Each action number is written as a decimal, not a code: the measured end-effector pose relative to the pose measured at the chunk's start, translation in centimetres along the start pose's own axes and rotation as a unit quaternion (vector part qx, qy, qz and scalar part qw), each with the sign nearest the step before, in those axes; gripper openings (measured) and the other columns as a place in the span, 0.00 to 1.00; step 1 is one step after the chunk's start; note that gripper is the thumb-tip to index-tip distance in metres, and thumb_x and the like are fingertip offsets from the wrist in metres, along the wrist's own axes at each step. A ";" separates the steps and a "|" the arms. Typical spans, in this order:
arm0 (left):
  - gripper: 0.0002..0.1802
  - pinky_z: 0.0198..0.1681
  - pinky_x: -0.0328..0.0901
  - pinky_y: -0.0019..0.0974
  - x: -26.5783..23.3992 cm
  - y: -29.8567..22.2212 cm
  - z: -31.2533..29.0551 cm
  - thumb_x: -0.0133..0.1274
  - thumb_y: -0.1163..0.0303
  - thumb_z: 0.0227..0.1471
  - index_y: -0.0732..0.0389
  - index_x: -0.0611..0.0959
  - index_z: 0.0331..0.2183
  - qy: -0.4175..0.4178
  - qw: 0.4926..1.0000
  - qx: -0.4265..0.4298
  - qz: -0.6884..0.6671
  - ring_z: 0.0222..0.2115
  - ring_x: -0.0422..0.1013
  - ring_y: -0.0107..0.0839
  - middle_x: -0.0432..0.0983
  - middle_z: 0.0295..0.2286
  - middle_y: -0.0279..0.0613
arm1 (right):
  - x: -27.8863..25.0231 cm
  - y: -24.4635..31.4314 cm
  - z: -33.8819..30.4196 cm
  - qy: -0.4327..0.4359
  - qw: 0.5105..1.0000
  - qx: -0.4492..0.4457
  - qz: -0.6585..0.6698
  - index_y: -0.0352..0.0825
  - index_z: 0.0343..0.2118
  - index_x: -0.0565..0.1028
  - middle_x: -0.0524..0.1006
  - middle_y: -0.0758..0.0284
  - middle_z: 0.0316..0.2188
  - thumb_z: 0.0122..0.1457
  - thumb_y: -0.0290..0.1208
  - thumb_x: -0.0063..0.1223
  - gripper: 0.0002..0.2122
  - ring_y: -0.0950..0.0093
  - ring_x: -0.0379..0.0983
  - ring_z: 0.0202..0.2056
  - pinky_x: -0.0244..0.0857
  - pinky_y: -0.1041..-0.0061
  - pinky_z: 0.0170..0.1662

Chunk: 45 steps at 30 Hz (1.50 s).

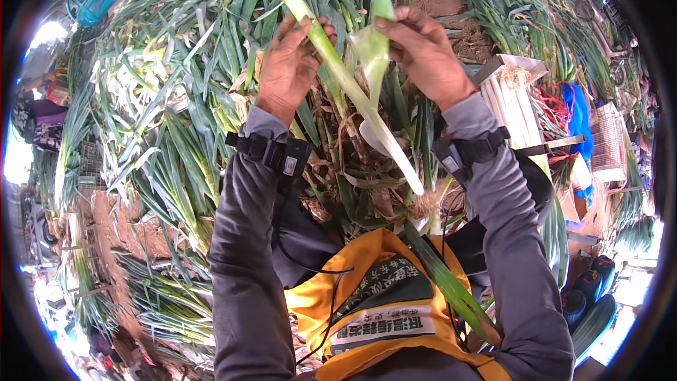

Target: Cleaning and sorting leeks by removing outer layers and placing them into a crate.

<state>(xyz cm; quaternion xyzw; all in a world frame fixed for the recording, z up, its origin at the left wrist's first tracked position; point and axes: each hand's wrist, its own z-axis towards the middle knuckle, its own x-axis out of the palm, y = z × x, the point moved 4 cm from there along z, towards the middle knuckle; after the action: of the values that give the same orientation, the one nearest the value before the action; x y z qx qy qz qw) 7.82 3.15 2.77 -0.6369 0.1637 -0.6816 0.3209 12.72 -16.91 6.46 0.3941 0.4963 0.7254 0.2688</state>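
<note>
You are gripping a leek (343, 81) between the thumb and fingers of your left hand (288, 67), and its stalk is slanting in front of you from upper left down to a white end just above your yellow apron (308, 301). Your right hand (427, 53) is pinching a green leaf (381, 1) between thumb and fingers, the leaf standing apart from the stalk above and meeting it lower down. Heaped leeks (187, 159) are lying beyond and to your left, while a bundle of white stalks (510, 102) is resting near your right wrist.
</note>
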 end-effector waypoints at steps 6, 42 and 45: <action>0.16 0.37 0.71 0.35 -3.8 -3.7 1.9 0.56 0.77 0.54 0.62 0.73 0.45 -0.048 0.992 0.117 0.024 0.32 0.73 0.35 0.75 0.34 0.43 | -3.9 4.1 -3.1 -0.035 0.993 -0.022 0.108 0.39 0.33 0.79 0.81 0.65 0.37 0.53 0.28 0.61 0.05 0.76 0.78 0.36 0.75 0.79 0.39; 0.14 0.42 0.75 0.43 -0.5 -0.2 0.3 0.58 0.79 0.51 0.59 0.74 0.40 -0.059 0.986 0.089 0.124 0.37 0.77 0.39 0.77 0.36 0.42 | 4.4 -5.6 -2.2 -0.011 0.915 -0.061 -0.399 0.32 0.30 0.76 0.78 0.60 0.28 0.52 0.30 0.62 0.08 0.66 0.76 0.29 0.68 0.71 0.34; 0.15 0.42 0.75 0.43 -0.4 0.0 0.2 0.59 0.79 0.50 0.59 0.73 0.40 -0.066 0.985 0.085 0.138 0.37 0.77 0.39 0.77 0.36 0.43 | 4.9 -5.7 -2.3 0.011 0.878 -0.135 -0.460 0.34 0.32 0.77 0.78 0.62 0.28 0.52 0.30 0.59 0.06 0.72 0.76 0.28 0.69 0.75 0.34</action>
<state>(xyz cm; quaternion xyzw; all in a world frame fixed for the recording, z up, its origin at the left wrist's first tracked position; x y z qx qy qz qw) 8.01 3.44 2.55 -0.6217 0.1704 -0.5988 0.4752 8.12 -12.16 2.20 0.0737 0.5220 0.5844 0.6169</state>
